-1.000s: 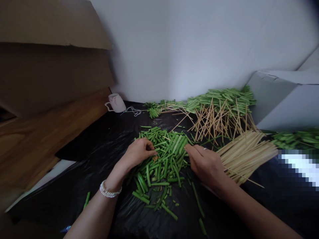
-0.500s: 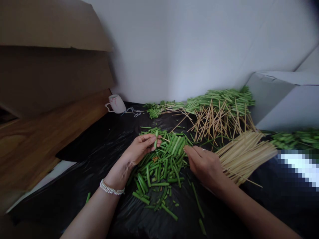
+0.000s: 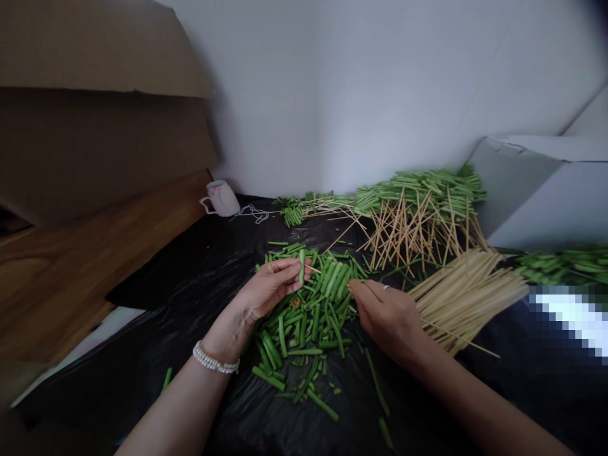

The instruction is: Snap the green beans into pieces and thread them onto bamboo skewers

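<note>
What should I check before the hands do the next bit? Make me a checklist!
1. Short, green, cut stem piece pinched by the left hand: ok.
2. Thin, tan wooden stick showing past the side-by-side row of green stem pieces: ok.
3. Stick through the pinched piece: cannot tell.
4. Right hand closed at the row's other end: ok.
5. Loose pile of cut green stems close by: ok.

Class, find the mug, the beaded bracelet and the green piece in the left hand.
Mug [image 3: 225, 199]: head view, on its body.
Beaded bracelet [image 3: 211, 363]: head view, on its beads.
Green piece [image 3: 302, 265]: head view, on its middle.
</note>
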A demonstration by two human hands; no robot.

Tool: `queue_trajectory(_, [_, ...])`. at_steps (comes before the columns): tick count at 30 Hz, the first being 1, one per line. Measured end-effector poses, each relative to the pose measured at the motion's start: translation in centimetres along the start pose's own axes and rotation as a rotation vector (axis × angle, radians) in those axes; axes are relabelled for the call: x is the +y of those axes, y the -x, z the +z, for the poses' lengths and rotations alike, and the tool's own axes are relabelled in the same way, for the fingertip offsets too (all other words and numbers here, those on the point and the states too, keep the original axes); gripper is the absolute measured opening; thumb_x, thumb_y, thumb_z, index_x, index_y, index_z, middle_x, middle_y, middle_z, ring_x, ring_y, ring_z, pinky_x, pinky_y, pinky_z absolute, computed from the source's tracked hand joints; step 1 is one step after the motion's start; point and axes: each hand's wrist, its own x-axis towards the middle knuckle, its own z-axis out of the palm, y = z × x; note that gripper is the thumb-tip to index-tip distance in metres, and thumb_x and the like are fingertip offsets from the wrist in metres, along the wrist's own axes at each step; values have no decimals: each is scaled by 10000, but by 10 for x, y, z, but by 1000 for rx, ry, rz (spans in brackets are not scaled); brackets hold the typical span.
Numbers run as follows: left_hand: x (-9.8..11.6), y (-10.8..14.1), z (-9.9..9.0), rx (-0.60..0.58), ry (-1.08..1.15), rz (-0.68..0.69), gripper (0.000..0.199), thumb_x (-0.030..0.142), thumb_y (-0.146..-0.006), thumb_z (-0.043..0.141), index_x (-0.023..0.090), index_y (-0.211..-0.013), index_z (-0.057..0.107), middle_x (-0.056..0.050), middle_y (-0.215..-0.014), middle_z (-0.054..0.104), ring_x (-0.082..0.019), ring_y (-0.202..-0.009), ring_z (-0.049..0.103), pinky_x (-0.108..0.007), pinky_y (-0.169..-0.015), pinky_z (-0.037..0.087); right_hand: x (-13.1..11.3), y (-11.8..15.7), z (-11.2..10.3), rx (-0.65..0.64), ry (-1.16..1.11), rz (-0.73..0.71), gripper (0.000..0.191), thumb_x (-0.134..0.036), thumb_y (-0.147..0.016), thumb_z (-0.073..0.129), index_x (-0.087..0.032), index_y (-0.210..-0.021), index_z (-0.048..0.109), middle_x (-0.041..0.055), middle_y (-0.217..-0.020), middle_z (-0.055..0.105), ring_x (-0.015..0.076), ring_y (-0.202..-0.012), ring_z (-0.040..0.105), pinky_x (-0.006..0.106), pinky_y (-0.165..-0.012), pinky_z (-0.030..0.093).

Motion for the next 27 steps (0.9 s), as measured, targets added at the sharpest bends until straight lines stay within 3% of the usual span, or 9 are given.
queue_trajectory(12, [1,1,3,30,-18,4,329,275,-670,857,118,-946,770,-65,-838,734,-105,-772,643,-197,-717,492,-1,0,0,-6,1,-7,233,-74,-909,447,-148,-907,669,13,-660,567,148,-592,469,298,-583,317])
queue_trajectory(27, [-2,0,7,174,-68,79,327,276,-528,923,127,-780,776,-39,-742,742,-103,-689,646,-213,-693,487,-2,0,0,-8,23,-8,231,-60,-884,454,-145,-927,665,9,-650,562,145,-589,476,291,-582,328])
